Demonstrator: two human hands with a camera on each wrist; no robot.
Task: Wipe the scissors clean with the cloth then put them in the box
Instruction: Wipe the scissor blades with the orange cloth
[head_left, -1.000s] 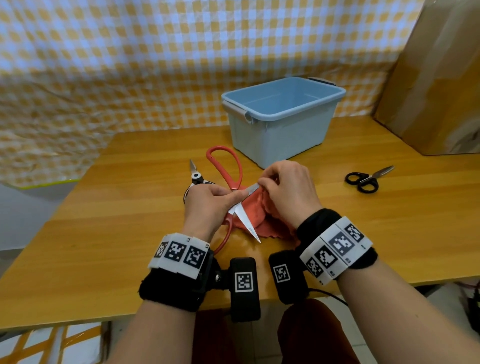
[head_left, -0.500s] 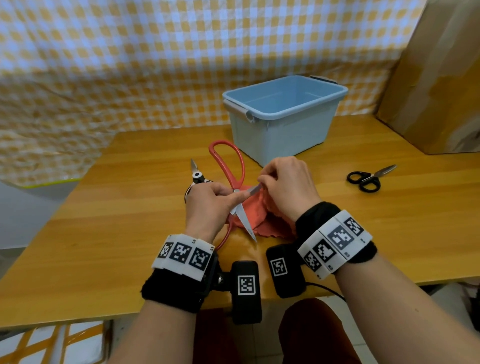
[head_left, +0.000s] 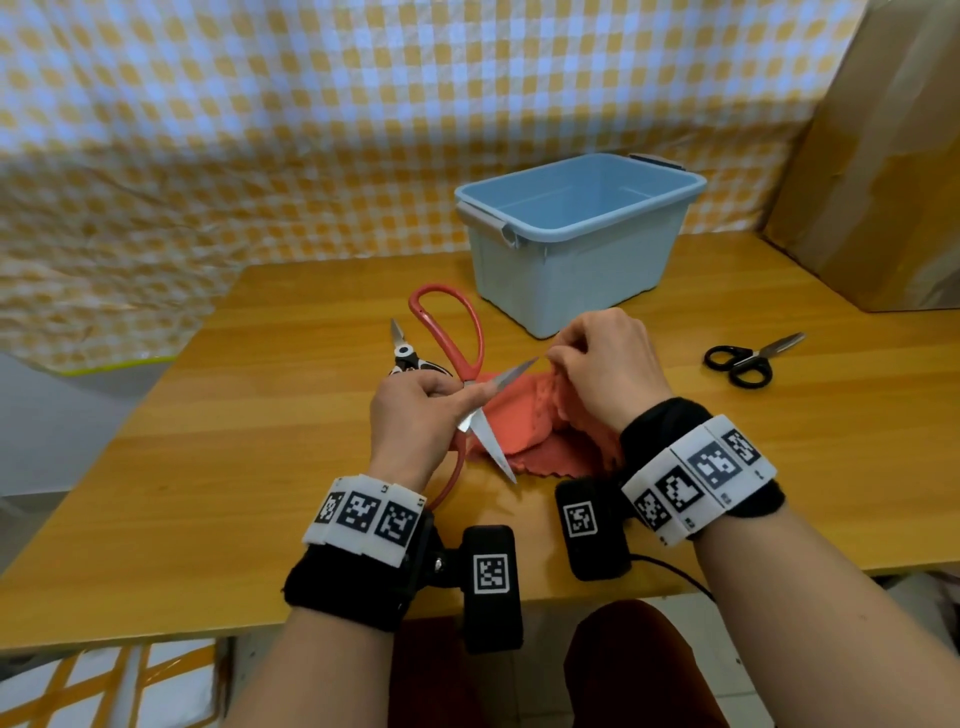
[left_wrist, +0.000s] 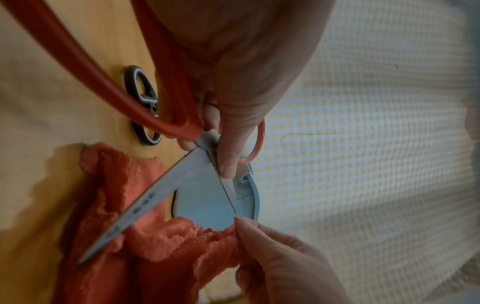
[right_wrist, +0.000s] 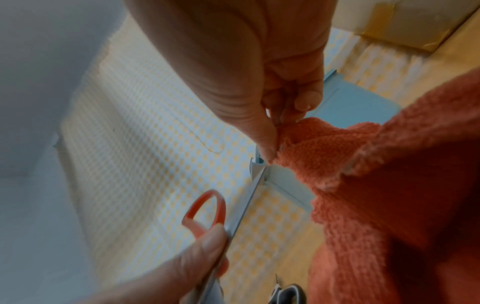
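My left hand (head_left: 415, 410) grips the red-handled scissors (head_left: 448, 332) at the pivot, blades spread apart above the table. One blade (head_left: 514, 371) points right toward my right hand; the other (head_left: 493, 447) points down toward me. My right hand (head_left: 602, 364) pinches the salmon-red cloth (head_left: 519, 431) at the tip of the upper blade (left_wrist: 230, 195). The rest of the cloth (left_wrist: 155, 257) hangs and lies bunched on the table. In the right wrist view my fingertips (right_wrist: 270, 152) hold the cloth (right_wrist: 376, 185) just beyond the blade tip. The open light blue box (head_left: 576, 234) stands behind.
A pair of black-and-white scissors (head_left: 405, 353) lies on the table behind my left hand. Black-handled scissors (head_left: 748, 358) lie at the right. A cardboard box (head_left: 883, 156) leans at the far right. A checked yellow cloth (head_left: 260, 130) covers the wall behind the wooden table (head_left: 234, 467).
My right hand has slid the cloth outward along the upper blade to its tip. The scissors have tilted slightly, handles moving up and right.
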